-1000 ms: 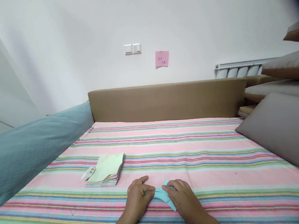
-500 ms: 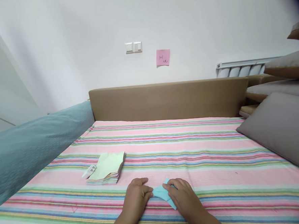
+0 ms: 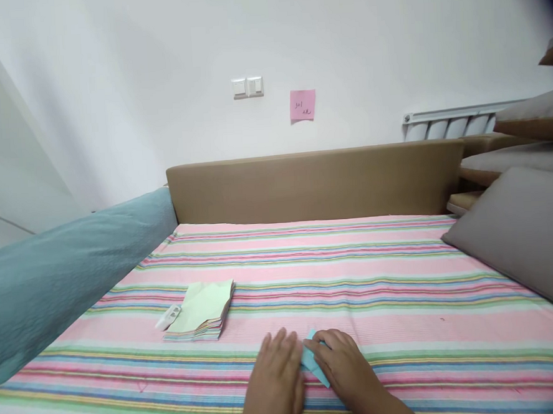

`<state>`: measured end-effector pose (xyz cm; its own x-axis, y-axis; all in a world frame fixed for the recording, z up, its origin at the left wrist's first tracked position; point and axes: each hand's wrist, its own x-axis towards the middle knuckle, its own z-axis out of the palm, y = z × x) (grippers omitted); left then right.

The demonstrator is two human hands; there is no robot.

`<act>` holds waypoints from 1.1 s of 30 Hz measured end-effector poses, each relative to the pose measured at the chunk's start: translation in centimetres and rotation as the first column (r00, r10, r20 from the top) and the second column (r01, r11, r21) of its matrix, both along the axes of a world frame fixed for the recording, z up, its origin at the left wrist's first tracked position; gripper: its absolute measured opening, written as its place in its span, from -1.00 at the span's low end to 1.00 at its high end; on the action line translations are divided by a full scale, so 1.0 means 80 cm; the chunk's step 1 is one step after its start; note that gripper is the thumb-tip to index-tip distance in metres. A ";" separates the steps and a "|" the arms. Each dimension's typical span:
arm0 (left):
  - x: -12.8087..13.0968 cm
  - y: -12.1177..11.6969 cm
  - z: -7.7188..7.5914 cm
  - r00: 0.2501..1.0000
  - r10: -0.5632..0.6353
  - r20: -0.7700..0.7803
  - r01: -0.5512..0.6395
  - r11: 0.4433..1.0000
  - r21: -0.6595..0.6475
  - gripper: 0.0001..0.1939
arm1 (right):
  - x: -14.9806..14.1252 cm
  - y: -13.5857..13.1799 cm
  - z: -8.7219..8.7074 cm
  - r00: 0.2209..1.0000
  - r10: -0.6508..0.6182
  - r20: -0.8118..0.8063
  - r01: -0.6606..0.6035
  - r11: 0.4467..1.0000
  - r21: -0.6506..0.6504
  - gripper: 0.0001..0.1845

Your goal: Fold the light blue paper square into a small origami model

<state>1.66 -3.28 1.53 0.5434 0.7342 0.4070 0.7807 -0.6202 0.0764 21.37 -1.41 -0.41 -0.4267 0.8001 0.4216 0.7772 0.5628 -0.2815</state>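
Holding down the paper (image 3: 313, 363) between my hands, apparently for steadiness, my right hand (image 3: 343, 364) curls over its right side; my left hand (image 3: 275, 379) lies flat, open, gripping nothing visible, seemingly to press.

A: Cam pos.?
B: 1 cam, head-worn; the scene is viewed from above & behind the left hand (image 3: 274, 379) & right hand (image 3: 343, 365).
A: Which way is it aimed?
B: Fwd & down, across the striped cover (image 3: 378, 266); the wall (image 3: 351, 52) is met approx. square-on, beyond the brown backrest (image 3: 317, 187).
A: How near?
B: Hands are seen close; the wall is set well back. A wide span is taken in, from the blue-green bolster (image 3: 74, 269) at L to the grey cushion (image 3: 526, 235) at R.
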 end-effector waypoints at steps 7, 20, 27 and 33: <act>0.016 -0.003 -0.030 0.985 -0.085 -0.148 0.056 0.980 -0.188 -0.15 | 0.006 0.002 0.000 0.999 0.005 -0.041 -0.005 1.000 -0.009 -0.66; 0.013 -0.006 -0.022 0.979 -0.122 -0.166 0.085 0.973 -0.216 -0.17 | 0.006 0.002 0.004 0.999 -0.018 -0.028 0.016 0.998 -0.054 -0.64; 0.012 -0.006 -0.014 0.975 -0.162 -0.154 0.119 0.960 -0.253 -0.19 | 0.005 0.003 0.000 0.999 -0.052 -0.012 0.051 0.997 -0.062 -0.64; 0.012 -0.005 -0.012 0.968 -0.178 -0.175 0.129 0.957 -0.260 -0.20 | 0.012 0.006 0.001 0.983 -0.043 -0.180 0.019 0.991 -0.132 -0.68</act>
